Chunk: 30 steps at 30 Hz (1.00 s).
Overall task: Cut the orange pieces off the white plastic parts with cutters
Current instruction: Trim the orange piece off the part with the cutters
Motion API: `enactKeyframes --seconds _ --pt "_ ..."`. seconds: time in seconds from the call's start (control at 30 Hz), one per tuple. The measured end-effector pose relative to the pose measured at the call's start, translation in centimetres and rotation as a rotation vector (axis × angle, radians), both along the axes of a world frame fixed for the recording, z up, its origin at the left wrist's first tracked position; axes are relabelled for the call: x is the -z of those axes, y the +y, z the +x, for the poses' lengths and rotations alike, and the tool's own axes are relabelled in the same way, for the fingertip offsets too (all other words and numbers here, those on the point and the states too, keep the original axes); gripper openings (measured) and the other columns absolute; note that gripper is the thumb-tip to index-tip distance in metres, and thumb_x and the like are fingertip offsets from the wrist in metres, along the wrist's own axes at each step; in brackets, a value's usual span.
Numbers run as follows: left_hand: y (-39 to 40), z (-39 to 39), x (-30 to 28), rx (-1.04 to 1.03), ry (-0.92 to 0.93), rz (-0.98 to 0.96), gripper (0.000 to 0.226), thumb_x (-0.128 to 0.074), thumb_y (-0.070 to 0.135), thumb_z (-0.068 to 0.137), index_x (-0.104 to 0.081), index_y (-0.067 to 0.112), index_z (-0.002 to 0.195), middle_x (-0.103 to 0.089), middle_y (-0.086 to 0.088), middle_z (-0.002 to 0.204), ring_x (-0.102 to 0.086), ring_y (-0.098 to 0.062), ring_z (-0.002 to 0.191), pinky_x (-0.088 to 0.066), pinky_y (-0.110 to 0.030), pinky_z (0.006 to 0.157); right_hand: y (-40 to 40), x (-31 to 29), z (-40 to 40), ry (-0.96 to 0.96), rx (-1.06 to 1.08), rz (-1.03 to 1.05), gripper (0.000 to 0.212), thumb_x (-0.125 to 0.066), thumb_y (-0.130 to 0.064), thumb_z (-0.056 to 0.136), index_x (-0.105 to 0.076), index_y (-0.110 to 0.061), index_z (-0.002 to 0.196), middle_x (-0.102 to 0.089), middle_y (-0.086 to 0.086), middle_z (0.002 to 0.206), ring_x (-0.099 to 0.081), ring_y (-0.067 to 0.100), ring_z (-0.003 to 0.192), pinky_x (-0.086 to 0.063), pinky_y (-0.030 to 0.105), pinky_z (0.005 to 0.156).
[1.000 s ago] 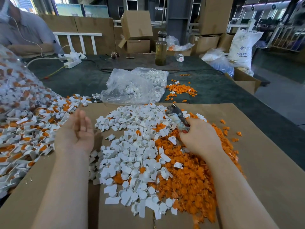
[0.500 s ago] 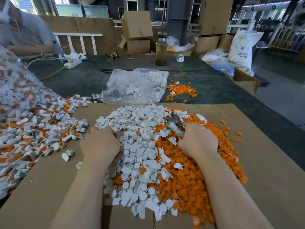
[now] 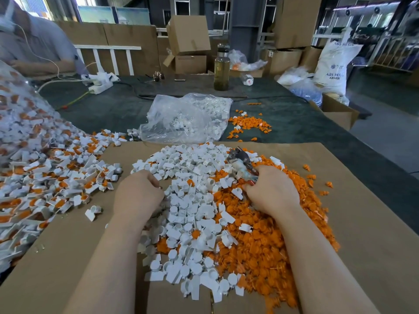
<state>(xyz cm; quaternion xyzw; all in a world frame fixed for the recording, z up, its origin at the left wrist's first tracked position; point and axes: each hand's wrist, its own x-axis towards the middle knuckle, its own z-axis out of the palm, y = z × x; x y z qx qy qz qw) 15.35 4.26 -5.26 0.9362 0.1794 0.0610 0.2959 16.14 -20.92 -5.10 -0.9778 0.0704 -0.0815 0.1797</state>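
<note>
The right hand grips the metal cutters, jaws pointing to eleven o'clock; the left hand curls (contents hidden). Small stiff white plastic parts with orange pieces lie at nine o'clock, probably light and best pinched by the white tab.

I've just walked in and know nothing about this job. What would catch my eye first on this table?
Probably the big heap in the middle of the cardboard sheet: trimmed white parts on its left side, bright orange offcuts on its right. Both hands are in it, the right hand gripping cutters, the left hand curled at the white side. Far left, a bigger pile of uncut parts spills from a clear bag.
</note>
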Motion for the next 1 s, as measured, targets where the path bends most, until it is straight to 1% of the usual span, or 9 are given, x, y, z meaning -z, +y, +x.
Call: enactKeyframes --seconds 0.13,0.23,0.33,0.43,0.57,0.67,0.8,0.87,1.0 --pt "0.1 0.1 0.0 0.016 0.004 -0.086 0.014 -0.073 0.018 0.084 -0.067 0.020 0.071 -0.071 -0.005 0.082 -0.064 -0.024 0.078 -0.050 -0.030 0.064 -0.1 -0.2 -0.1 -0.120 -0.068 0.150 0.018 -0.062 -0.037 0.087 -0.047 -0.026 0.085 -0.048 -0.012 0.071 -0.050 0.010 0.063 -0.030 0.024 0.047" --pt "-0.1 0.1 0.1 0.044 -0.011 -0.062 0.015 -0.073 0.025 0.086 -0.068 0.019 0.073 -0.070 -0.004 0.080 -0.062 -0.021 0.074 -0.041 -0.027 0.056 0.1 -0.3 -0.1 -0.155 -0.093 0.239 0.015 -0.061 -0.035 0.087 -0.049 -0.025 0.087 -0.051 -0.011 0.072 -0.051 0.008 0.063 -0.031 0.025 0.049" --pt "-0.2 0.2 0.2 0.045 -0.033 -0.027 0.014 -0.070 0.018 0.086 -0.063 0.021 0.074 -0.067 -0.001 0.081 -0.058 -0.018 0.077 -0.037 -0.027 0.054 0.3 -0.4 -0.1 -0.158 -0.103 0.299 0.014 -0.061 -0.030 0.087 -0.048 -0.025 0.083 -0.050 -0.010 0.071 -0.050 0.008 0.062 -0.030 0.024 0.049" --pt "-0.3 0.3 0.5 0.058 -0.025 -0.021 0.011 -0.069 0.017 0.087 -0.059 0.020 0.084 -0.062 0.005 0.084 -0.056 -0.017 0.080 -0.035 -0.027 0.054 0.6 -0.5 -0.3 -0.181 -0.125 0.357 0.021 -0.061 -0.024 0.086 -0.046 -0.027 0.071 -0.052 -0.007 0.065 -0.051 0.011 0.056 -0.032 0.024 0.046" --pt "-0.5 0.3 0.3 0.095 -0.014 -0.012 0.016 -0.070 0.020 0.088 -0.061 0.028 0.098 -0.056 0.013 0.082 -0.055 -0.015 0.082 -0.034 -0.023 0.054 0.8 -0.8 -0.5 -0.188 -0.170 0.404 0.018 -0.063 -0.021 0.086 -0.054 -0.026 0.071 -0.056 -0.007 0.064 -0.056 0.011 0.056 -0.034 0.016 0.041" --pt "-0.4 0.1 0.1 0.096 -0.031 -0.059 0.017 -0.077 0.022 0.083 -0.062 0.025 0.091 -0.059 0.010 0.080 -0.055 -0.009 0.074 -0.038 -0.023 0.054 1.1 -0.9 -0.7 -0.219 -0.198 0.421 0.013 -0.063 -0.020 0.086 -0.056 -0.025 0.076 -0.057 -0.009 0.069 -0.054 0.011 0.063 -0.036 0.025 0.049" --pt "-0.9 -0.3 -0.4 0.087 -0.115 -0.087 0.015 -0.075 0.019 0.083 -0.062 0.024 0.080 -0.066 0.003 0.077 -0.061 -0.015 0.073 -0.045 -0.028 0.059 1.4 -1.2 -1.0 -0.273 -0.213 0.484 0.006 -0.063 -0.018 0.087 -0.060 -0.023 0.088 -0.061 -0.011 0.078 -0.057 0.010 0.074 -0.047 0.027 0.062" --pt "-1.7 -0.6 -1.0 0.064 -0.200 -0.215 0.012 -0.075 0.021 0.084 -0.065 0.026 0.080 -0.069 0.004 0.077 -0.065 -0.016 0.074 -0.052 -0.030 0.064 1.5 -1.3 -1.1 -0.297 -0.233 0.539 0.006 -0.064 -0.017 0.086 -0.061 -0.022 0.087 -0.060 -0.011 0.076 -0.056 0.009 0.073 -0.045 0.025 0.061" --pt "-4.5 -1.7 -2.6 0.039 -0.303 -0.888 0.013 -0.079 0.013 0.082 -0.071 0.015 0.092 -0.075 0.001 0.071 -0.073 -0.012 0.066 -0.058 -0.023 0.061 2.0 -1.5 -1.4 -0.317 -0.309 0.734 0.009 -0.067 -0.015 0.086 -0.066 -0.023 0.090 -0.061 -0.021 0.070 -0.055 -0.005 0.069 -0.040 0.008 0.058"
